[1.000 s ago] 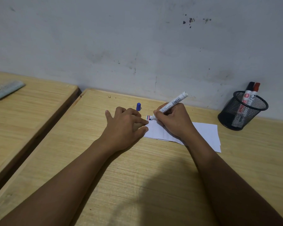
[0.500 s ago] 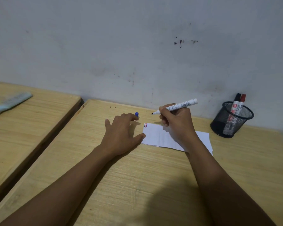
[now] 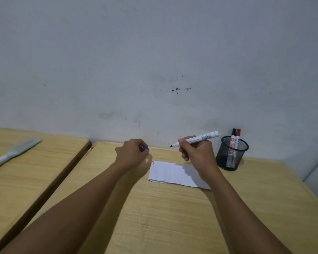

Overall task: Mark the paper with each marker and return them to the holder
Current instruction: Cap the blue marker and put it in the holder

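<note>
Two forearms: both reach up from the bottom edge of the frame across a pale wooden desk point(image 3: 173, 217), bare and well apart.
Paper: a white sheet point(image 3: 171, 173) lies flat at the centre of the frame, its near edge slightly rumpled, with short red and dark strokes at its upper left corner; the shadow of the right hand falls over its right part.
Left hand: the left hand point(image 3: 131, 153) is curled just left of the sheet's upper corner, fingertips pinched on a small blue cap point(image 3: 145, 148) that peeks out at its right side.
Right hand: the right hand point(image 3: 196, 153) hovers above the sheet's far right part, fingers wrapped tight round a white marker point(image 3: 198, 138).
Marker: uncapped and clear of the paper, its dark tip points left; the white barrel, printed with a barcode, slants up to the right toward the holder.
Holder: a black mesh cup point(image 3: 231, 153) stands right of centre near the wall, just beside the right hand, with two capped markers upright inside, one black-capped point(image 3: 233, 138), one red-capped point(image 3: 237, 139).
Second desk: at the left of the frame a neighbouring desk point(image 3: 35, 180) carries a pale, blurred long object point(image 3: 13, 154).
Wall: a scuffed grey-white wall point(image 3: 154, 61) fills the upper half, dark specks near centre.
</note>
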`<move>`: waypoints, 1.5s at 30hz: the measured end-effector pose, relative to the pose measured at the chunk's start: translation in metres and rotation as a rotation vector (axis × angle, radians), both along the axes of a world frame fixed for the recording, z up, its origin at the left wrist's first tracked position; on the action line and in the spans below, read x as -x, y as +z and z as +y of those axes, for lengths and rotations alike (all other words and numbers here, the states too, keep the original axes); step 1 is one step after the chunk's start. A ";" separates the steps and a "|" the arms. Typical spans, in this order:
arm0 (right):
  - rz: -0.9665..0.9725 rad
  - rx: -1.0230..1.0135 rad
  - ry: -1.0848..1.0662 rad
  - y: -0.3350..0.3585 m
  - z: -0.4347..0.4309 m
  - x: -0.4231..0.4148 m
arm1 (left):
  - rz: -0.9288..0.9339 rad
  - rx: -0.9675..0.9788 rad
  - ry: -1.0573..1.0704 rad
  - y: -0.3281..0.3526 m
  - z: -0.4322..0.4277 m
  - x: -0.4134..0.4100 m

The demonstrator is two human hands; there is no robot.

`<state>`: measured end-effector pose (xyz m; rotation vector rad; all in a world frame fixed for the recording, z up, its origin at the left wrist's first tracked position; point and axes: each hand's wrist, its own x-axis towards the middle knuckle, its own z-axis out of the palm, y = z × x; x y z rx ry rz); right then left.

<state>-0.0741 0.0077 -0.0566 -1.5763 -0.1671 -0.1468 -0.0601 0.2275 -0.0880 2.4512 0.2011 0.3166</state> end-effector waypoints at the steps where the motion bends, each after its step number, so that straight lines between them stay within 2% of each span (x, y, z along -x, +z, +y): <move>1: -0.008 -0.015 -0.008 0.005 -0.003 0.003 | -0.037 0.072 -0.029 0.008 -0.002 0.004; 5: -0.054 -0.092 -0.030 0.029 -0.012 0.013 | -0.149 0.398 -0.215 0.049 -0.020 0.031; 13: -0.160 -0.141 -0.034 0.076 -0.030 0.042 | -0.266 0.571 -0.459 0.112 -0.065 0.073; 27: -0.254 -0.064 -0.023 0.131 -0.076 0.101 | -0.436 0.391 -0.577 0.165 -0.122 0.106; 32: -0.296 -0.039 -0.014 0.144 -0.089 0.109 | -0.433 0.347 -0.609 0.175 -0.132 0.111; 38: -0.264 -0.203 0.090 0.154 -0.095 0.107 | -0.411 0.386 -0.630 0.186 -0.135 0.112; 41: -0.274 -0.162 0.061 0.152 -0.094 0.103 | -0.407 0.374 -0.631 0.191 -0.134 0.111; 45: -0.290 -0.212 -0.027 0.146 -0.085 0.099 | -0.543 0.292 -0.554 0.189 -0.137 0.107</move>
